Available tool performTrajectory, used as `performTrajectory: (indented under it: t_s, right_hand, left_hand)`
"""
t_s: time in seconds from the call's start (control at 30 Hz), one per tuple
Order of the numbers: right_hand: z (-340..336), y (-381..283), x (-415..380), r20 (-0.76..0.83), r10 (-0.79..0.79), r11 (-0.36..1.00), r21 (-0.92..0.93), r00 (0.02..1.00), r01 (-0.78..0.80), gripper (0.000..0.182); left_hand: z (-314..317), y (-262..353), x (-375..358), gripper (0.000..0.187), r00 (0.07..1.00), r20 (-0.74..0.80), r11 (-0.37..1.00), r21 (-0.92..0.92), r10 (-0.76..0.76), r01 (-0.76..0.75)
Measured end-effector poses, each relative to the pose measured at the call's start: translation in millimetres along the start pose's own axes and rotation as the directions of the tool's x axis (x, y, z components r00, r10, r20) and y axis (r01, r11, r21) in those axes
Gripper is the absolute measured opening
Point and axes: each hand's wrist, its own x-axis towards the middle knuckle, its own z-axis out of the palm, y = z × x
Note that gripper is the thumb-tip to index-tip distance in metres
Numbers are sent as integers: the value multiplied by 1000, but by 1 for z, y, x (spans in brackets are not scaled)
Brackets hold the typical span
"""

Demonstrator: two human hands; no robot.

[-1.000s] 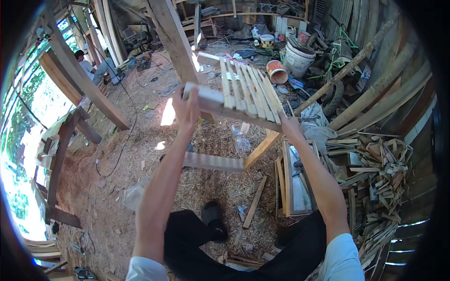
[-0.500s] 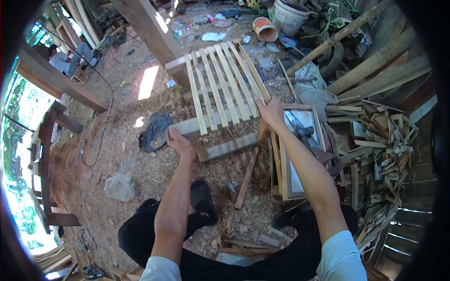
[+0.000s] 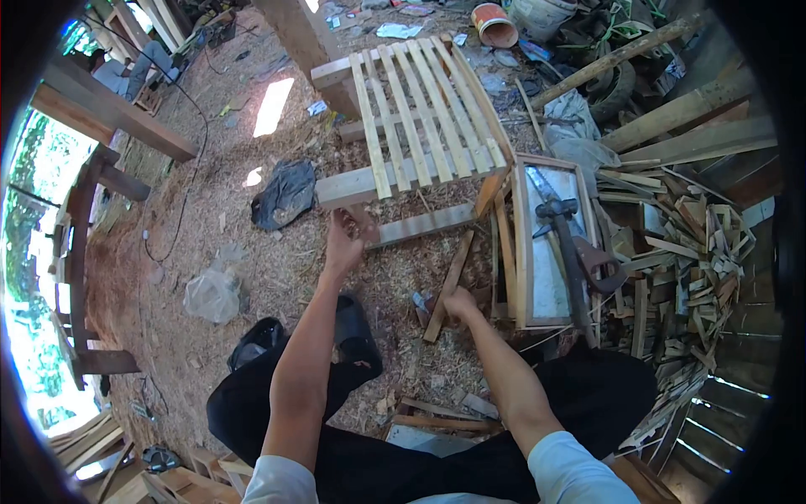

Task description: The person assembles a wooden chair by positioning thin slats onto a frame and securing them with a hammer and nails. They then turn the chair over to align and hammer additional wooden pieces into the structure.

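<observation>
A slatted wooden frame (image 3: 420, 118) of pale strips on thicker beams stands in front of me. My left hand (image 3: 346, 242) is at its near left corner, fingers curled about the short leg under the front beam. On the right, my right hand (image 3: 460, 302) is closed at the edge of a loose wooden strip (image 3: 450, 284) that slants over the wood shavings; its fingertips are partly hidden. A hammer (image 3: 564, 244) and a handsaw (image 3: 600, 267) lie on a framed panel (image 3: 537, 294) to the right.
Scrap wood (image 3: 697, 244) is heaped at the right. A black cloth (image 3: 284, 195) and a clear plastic bag (image 3: 213, 296) lie on the left. Behind the frame are a wooden post (image 3: 298, 38) and buckets (image 3: 494, 27). Another person (image 3: 126, 74) sits far left.
My right hand has left the frame's right corner and come down to the loose strip. My left hand has shifted from the front beam's end to below it. The view has tilted down slightly.
</observation>
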Motion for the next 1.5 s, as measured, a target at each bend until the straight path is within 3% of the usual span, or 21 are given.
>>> performTrajectory:
  t_s: [0.03,0.1,0.17,0.27,0.37,0.47,0.67,0.77,0.87,0.97,1.07,1.17,1.27,1.5]
  right_hand:
    - [10,3,-5,109,58,987,-154,992,-41,61]
    - [28,5,-19,5,90,983,-163,996,-88,74]
    - [49,5,-20,-83,109,984,-135,991,-119,95]
    - [68,10,-13,-171,72,976,-190,983,-105,87]
    - [73,-2,-19,-220,130,980,-119,967,-159,82]
    - [84,-7,-29,-267,23,987,-148,963,-65,80]
    - [102,8,-65,-169,-50,975,-222,984,11,66]
    - [100,21,-63,-46,-240,935,-278,970,218,65]
    - [93,-1,-56,47,-215,904,-367,975,217,62]
    - [101,-8,-49,-3,-295,852,-453,956,261,56]
    - [105,-14,-51,-18,-280,858,-454,960,242,53]
    - [87,-54,-37,-28,-255,869,-445,967,216,46]
    - [88,-66,4,-117,-420,851,-395,900,346,37]
    - [96,-34,-7,2,-496,732,-537,868,420,29]
  left_hand:
    - [0,-9,3,73,999,39,1000,2,-19,19]
    - [4,-16,10,64,997,63,994,-95,-51,57]
    - [-5,-20,31,57,991,110,996,52,-80,75]
    - [-13,-5,42,51,979,185,992,109,-81,62]
    - [-16,18,42,51,981,184,980,198,-64,26]
    - [-16,53,42,53,980,198,969,246,-27,-23]
    - [-19,53,52,49,975,210,974,194,74,-116]
    - [-18,60,47,47,980,192,972,213,58,-99]
    - [-16,46,49,54,980,188,983,158,63,-93]
    - [-19,44,53,56,968,224,962,219,111,-161]
    - [-24,79,48,57,980,183,944,302,83,-136]
    - [-18,66,54,52,979,181,959,246,95,-139]
    - [-20,64,42,50,980,194,958,270,38,-91]
    - [-12,56,25,46,988,124,975,187,96,-118]
